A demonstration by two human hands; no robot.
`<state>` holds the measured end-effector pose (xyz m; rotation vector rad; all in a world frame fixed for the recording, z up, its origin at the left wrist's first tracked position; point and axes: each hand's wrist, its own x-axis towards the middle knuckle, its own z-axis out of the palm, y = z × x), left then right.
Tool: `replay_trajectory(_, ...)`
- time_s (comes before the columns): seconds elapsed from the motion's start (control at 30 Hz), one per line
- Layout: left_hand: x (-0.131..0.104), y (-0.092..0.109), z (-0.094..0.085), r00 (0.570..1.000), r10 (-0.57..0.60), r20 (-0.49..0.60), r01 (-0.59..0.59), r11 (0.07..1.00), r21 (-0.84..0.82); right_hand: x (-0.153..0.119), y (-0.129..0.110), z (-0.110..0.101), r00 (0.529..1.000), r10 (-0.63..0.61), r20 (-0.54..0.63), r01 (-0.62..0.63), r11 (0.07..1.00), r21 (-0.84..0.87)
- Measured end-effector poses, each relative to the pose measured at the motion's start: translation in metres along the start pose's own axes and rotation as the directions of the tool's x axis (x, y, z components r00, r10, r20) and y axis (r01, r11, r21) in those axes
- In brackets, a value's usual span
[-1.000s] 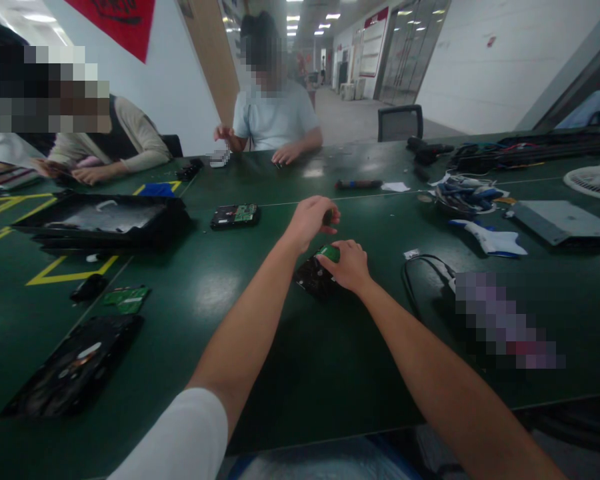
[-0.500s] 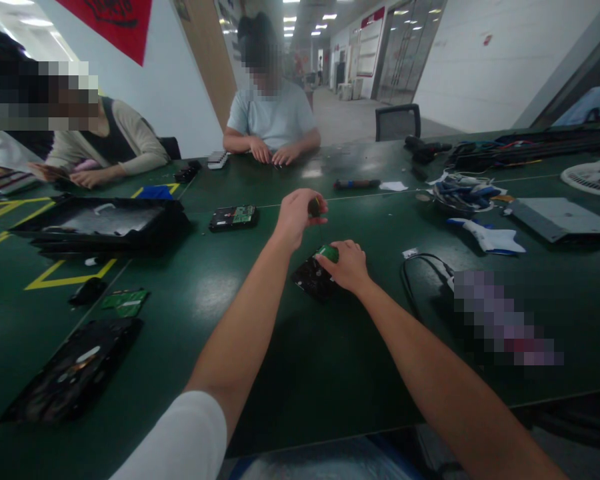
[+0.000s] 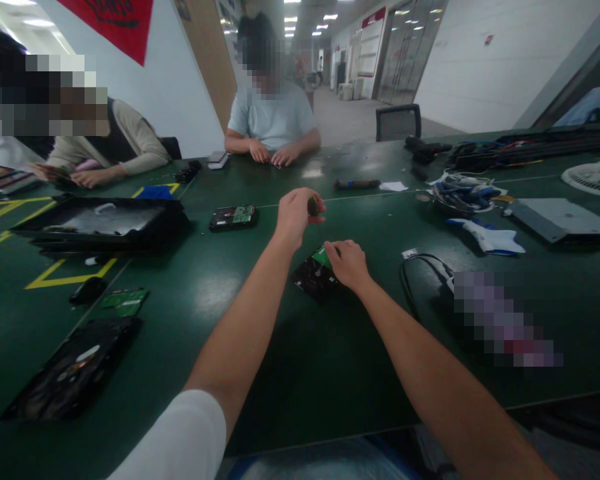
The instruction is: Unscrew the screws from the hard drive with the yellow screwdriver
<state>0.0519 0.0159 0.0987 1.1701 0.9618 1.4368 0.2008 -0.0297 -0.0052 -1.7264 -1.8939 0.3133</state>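
Note:
A black hard drive with a green circuit board on its upper face lies on the table in front of me. My right hand grips its right side, thumb over the board and fingers round the far edge. Above the drive's far side, my left hand is closed round the dark, yellow-marked handle of a screwdriver. Its thin shaft is hard to make out, and whether the tip touches the drive cannot be seen.
At left lie another hard drive, a loose green board and a black tray. A further drive sits beyond my left arm. On the right are a cable, gloves and a metal case. Co-workers sit opposite.
My right thumb has drawn back to the right across the circuit board, so more of the green shows. My left hand stays in nearly the same place with the screwdriver.

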Motion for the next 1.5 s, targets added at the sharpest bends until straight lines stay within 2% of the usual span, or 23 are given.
replay_trajectory(0.17, -0.001, 0.002, -0.001, 0.999, -0.010, -0.041, 0.010, 1.000, 0.023, 0.000, -0.001, 0.000, 1.000, 0.004, -0.015, -0.003, 0.998, 0.056)
replay_trajectory(0.23, -0.002, 0.004, -0.001, 0.999, 0.003, -0.038, -0.002, 1.000, 0.019, 0.000, 0.001, -0.002, 0.998, -0.003, -0.057, 0.010, 0.994, 0.113)
replay_trajectory(0.33, -0.005, 0.004, 0.005, 1.000, 0.014, -0.009, -0.013, 1.000, 0.017, 0.002, 0.005, -0.010, 0.972, -0.002, -0.233, 0.045, 0.983, 0.179)
replay_trajectory(0.43, -0.011, 0.001, 0.016, 0.998, 0.011, 0.069, -0.011, 1.000, 0.007, 0.001, 0.007, -0.022, 0.899, -0.003, -0.437, 0.091, 0.980, 0.179)
replay_trajectory(0.5, -0.015, -0.004, 0.025, 0.991, 0.009, 0.132, -0.007, 1.000, -0.012, -0.002, 0.005, -0.030, 0.869, -0.042, -0.493, 0.144, 0.975, 0.170)
replay_trajectory(0.57, -0.019, -0.009, 0.032, 0.984, 0.010, 0.176, -0.003, 0.999, -0.040, -0.005, 0.001, -0.034, 0.862, -0.092, -0.498, 0.197, 0.967, 0.162)
replay_trajectory(0.67, -0.024, -0.017, 0.041, 0.974, 0.020, 0.225, 0.010, 0.991, -0.130, -0.009, -0.004, -0.036, 0.904, -0.142, -0.403, 0.210, 0.969, 0.130)
replay_trajectory(0.77, -0.027, -0.021, 0.046, 0.971, 0.034, 0.239, 0.009, 0.985, -0.175, -0.010, -0.005, -0.036, 0.932, -0.113, -0.345, 0.175, 0.972, 0.155)
replay_trajectory(0.83, -0.026, -0.020, 0.046, 0.969, 0.025, 0.246, 0.003, 0.994, -0.112, -0.009, -0.003, -0.036, 0.936, -0.096, -0.340, 0.167, 0.969, 0.184)
replay_trajectory(0.93, -0.023, -0.019, 0.037, 0.976, 0.036, 0.215, -0.064, 0.990, 0.124, -0.008, 0.001, -0.037, 0.911, -0.089, -0.402, 0.176, 0.967, 0.185)
replay_trajectory(1.0, -0.022, -0.022, 0.024, 0.986, 0.104, 0.134, -0.143, 0.932, 0.333, -0.007, 0.006, -0.037, 0.882, -0.051, -0.469, 0.149, 0.973, 0.175)
replay_trajectory(1.07, -0.027, -0.029, 0.006, 0.989, 0.130, 0.072, -0.148, 0.818, 0.555, -0.003, 0.014, -0.036, 0.854, 0.021, -0.519, 0.085, 0.980, 0.180)
replay_trajectory(1.13, -0.040, -0.038, -0.010, 0.993, 0.075, 0.086, -0.114, 0.668, 0.735, 0.002, 0.025, -0.034, 0.826, 0.083, -0.557, 0.029, 0.981, 0.190)
replay_trajectory(1.2, -0.059, -0.047, -0.022, 0.992, -0.048, 0.113, -0.072, 0.517, 0.853, 0.008, 0.035, -0.031, 0.807, 0.145, -0.573, -0.029, 0.978, 0.207)
replay_trajectory(1.27, -0.078, -0.053, -0.027, 0.982, -0.129, 0.139, -0.077, 0.400, 0.913, 0.013, 0.044, -0.028, 0.804, 0.187, -0.564, -0.068, 0.972, 0.225)
replay_trajectory(1.37, -0.101, -0.057, -0.026, 0.967, -0.144, 0.211, -0.165, 0.282, 0.945, 0.015, 0.048, -0.024, 0.812, 0.279, -0.513, -0.111, 0.936, 0.334)
replay_trajectory(1.5, -0.116, -0.057, -0.023, 0.967, -0.090, 0.239, -0.213, 0.231, 0.949, 0.010, 0.042, -0.022, 0.850, 0.368, -0.378, -0.135, 0.844, 0.518)
